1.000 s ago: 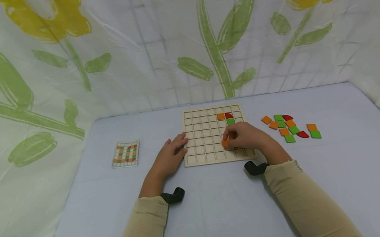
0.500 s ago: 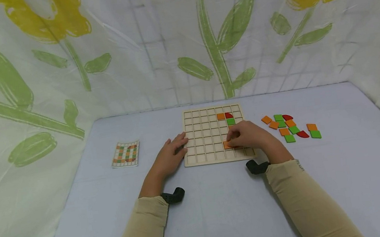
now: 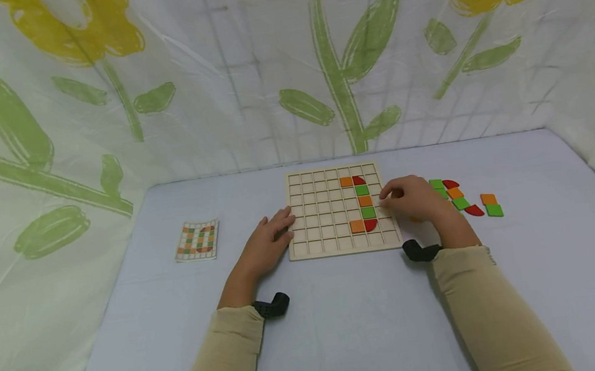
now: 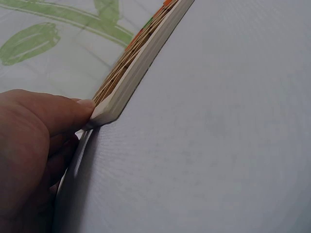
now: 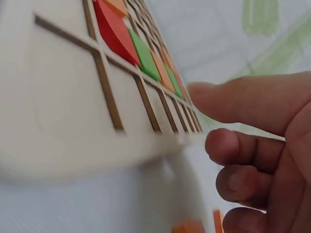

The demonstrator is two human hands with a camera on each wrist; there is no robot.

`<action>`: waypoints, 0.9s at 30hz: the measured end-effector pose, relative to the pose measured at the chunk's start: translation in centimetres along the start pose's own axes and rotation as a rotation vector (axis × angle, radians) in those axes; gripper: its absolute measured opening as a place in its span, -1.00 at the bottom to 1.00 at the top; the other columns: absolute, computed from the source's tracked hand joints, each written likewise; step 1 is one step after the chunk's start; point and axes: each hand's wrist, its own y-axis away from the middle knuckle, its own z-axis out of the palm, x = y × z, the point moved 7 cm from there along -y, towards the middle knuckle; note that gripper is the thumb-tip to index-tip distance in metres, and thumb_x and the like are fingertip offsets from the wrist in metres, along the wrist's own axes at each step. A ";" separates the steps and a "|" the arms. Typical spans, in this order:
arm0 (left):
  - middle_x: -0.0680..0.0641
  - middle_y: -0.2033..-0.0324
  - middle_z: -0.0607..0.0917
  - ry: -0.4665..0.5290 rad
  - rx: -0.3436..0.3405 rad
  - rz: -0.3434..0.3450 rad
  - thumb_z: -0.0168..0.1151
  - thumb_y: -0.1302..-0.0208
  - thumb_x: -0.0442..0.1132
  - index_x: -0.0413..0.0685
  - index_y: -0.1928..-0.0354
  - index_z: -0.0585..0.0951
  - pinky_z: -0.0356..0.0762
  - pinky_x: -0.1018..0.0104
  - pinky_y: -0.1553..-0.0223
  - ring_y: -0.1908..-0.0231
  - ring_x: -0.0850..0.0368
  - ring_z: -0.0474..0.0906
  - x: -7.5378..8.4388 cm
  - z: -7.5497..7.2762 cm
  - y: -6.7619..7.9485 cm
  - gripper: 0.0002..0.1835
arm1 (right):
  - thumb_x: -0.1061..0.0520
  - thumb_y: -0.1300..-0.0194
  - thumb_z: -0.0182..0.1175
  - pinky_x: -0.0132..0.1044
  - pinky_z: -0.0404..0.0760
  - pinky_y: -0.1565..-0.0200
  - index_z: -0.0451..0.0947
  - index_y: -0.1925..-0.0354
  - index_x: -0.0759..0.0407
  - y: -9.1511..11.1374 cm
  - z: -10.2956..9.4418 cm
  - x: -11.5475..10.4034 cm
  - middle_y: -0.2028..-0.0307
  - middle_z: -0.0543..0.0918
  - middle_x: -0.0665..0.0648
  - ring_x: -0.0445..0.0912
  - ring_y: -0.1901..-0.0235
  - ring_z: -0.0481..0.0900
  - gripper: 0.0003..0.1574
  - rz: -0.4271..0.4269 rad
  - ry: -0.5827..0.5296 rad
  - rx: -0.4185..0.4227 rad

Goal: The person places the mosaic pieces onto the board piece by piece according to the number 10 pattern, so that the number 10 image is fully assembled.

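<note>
A pale wooden grid board (image 3: 316,211) lies on the table. My left hand (image 3: 266,246) rests at its left edge, fingers extended; in the left wrist view the thumb (image 4: 63,114) touches the board's corner. Over the board's right edge is my right hand (image 3: 418,198), fingers loosely bent and holding nothing. On the grid, an orange square tile (image 3: 346,182) and a red quarter-round tile (image 3: 358,180) sit at the top. Green and orange squares run down in a column. At the bottom, an orange square (image 3: 357,226) adjoins another red quarter-round tile (image 3: 371,224).
Right of the board lie several loose orange, green and red tiles, including a green square (image 3: 494,210); my right hand hides some. A small pattern card (image 3: 197,241) lies at the left. A flower-painted sheet (image 3: 198,117) hangs behind the white table (image 3: 317,333).
My right hand has let go of the orange square tile in the lower grid row and moved right, uncovering the tile column and the lower red tile. My left hand has stayed put.
</note>
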 end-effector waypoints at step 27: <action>0.11 -0.49 0.21 0.010 -0.004 0.006 0.05 -0.50 -0.12 -0.04 -0.41 0.38 -0.25 0.20 -0.58 -0.51 0.16 0.05 0.1 0.0 -0.1 -0.50 | 0.04 -0.33 0.22 0.33 0.15 -0.39 0.28 -0.41 0.28 1.0 -4.1 4.9 -0.40 0.22 0.45 0.38 -0.41 0.08 -0.23 0.123 0.014 0.178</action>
